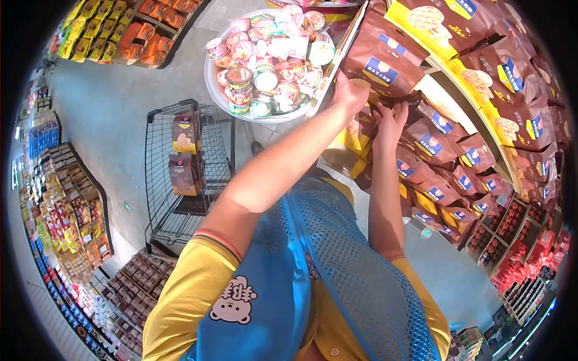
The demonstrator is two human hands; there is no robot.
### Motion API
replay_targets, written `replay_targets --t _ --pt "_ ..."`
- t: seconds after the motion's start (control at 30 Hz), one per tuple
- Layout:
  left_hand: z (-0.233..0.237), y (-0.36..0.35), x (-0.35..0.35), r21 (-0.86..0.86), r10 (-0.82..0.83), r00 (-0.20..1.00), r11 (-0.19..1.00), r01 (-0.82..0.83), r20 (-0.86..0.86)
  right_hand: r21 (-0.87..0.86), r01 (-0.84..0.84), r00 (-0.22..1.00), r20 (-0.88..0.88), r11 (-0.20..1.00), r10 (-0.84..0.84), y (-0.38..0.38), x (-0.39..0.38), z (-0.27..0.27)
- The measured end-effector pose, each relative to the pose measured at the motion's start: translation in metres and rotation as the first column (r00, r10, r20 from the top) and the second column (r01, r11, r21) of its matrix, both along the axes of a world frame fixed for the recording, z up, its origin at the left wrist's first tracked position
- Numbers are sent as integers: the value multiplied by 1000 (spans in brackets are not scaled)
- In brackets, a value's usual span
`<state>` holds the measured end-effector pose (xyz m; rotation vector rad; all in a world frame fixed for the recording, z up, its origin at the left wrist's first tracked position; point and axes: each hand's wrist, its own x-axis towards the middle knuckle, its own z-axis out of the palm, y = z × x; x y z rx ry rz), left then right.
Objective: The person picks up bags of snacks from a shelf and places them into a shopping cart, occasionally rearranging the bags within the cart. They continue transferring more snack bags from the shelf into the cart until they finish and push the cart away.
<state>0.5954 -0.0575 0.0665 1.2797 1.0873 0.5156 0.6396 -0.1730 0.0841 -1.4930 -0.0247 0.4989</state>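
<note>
Brown bags with blue labels fill the display on the right. My left hand (351, 93) is closed at the lower left corner of a large brown bag (382, 69). Just to its right, my right hand (391, 117) has its fingers curled on the dark edge of a brown bag among the packed rows, and the fingertips are partly hidden. More brown bags (430, 144) lie below and to the right of this hand. Two brown bags (184, 174) stand in a black wire cart (158, 174) at the left.
A round white tub (211, 78) heaped with small cups stands beyond my left forearm. The curved yellow-edged shelf (503, 138) runs down the right. Racks of packets (78, 210) line the left, and crates (135, 283) sit below the cart. Grey floor (108, 132) lies left of the cart.
</note>
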Motion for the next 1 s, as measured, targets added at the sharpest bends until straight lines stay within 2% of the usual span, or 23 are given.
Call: replay_targets --t 0.07,0.13,0.2,0.23,0.3,0.33,0.37,0.4,0.43,0.47,0.5,0.53,0.57,0.6,0.63,0.67,0.7,0.77,0.8,0.83,0.9,0.93,1.0 --pt "26 4 0 -65 -23 997 998 18 -73 0 -6 1000 -10 1000 6 2 6 -6" --pt "29 11 4 -129 -46 990 991 28 -137 1 -16 1000 -14 1000 16 7 11 -8" --pt "16 21 5 33 -157 979 986 163 -128 -25 -29 1000 0 999 29 11 12 -11" --pt "7 19 4 31 -145 981 988 150 -125 -28 -42 999 2 999 42 10 14 -21" --pt "-5 16 4 167 -94 991 980 110 -100 58 10 1000 12 998 -11 9 21 -37" --pt "32 7 -7 153 -59 985 985 84 -161 40 49 997 64 998 -51 8 16 -36" --pt "29 -7 -8 188 -26 985 980 58 -172 129 14 993 115 992 -29 5 13 -35" --pt "75 -12 -36 72 -154 987 985 157 -42 96 -13 961 277 995 -14 7 -5 -1" --pt "100 -24 -57 131 -165 983 979 154 80 -18 -52 958 282 998 55 -9 -5 4" --pt "119 -33 -75 195 -181 963 971 142 199 130 26 937 342 991 -70 -10 -38 51" --pt "134 -40 -92 218 -243 961 953 210 136 112 28 958 281 993 -58 -17 -56 84" --pt "169 -41 -121 376 -321 935 893 247 149 -151 -70 928 353 986 120 -44 -59 94" --pt "170 -51 -135 321 -323 866 925 204 382 -111 -153 927 328 982 182 -65 -65 100" --pt "180 -55 -157 400 -365 861 891 213 355 72 60 956 284 996 -78 -68 -96 114" --pt "200 -48 -184 501 -426 854 831 241 297 -172 189 880 466 967 -89 -51 -117 147" --pt "213 -42 -207 523 -449 846 814 254 288 -338 144 873 486 930 41 -39 -134 180" --pt "222 -33 -227 548 -474 836 793 267 278 51 79 962 258 996 -90 -28 -154 197" --pt "232 -12 -262 545 -421 854 813 206 306 28 -44 953 301 999 33 -27 -156 197" --pt "235 0 -280 542 -391 861 823 169 325 4 -139 933 335 990 129 6 -162 188" --pt "239 11 -297 541 -371 866 828 146 335 -24 -232 903 365 972 225 70 -169 169" --pt "243 34 -334 577 -209 894 814 -65 395 -85 -406 815 416 910 403 171 -189 140" --pt "242 41 -355 548 -140 922 832 -89 362 -119 -487 758 435 865 486 102 -169 161" --pt "229 54 -390 519 6 940 832 -194 341 -198 -630 619 456 750 640 129 -191 152"
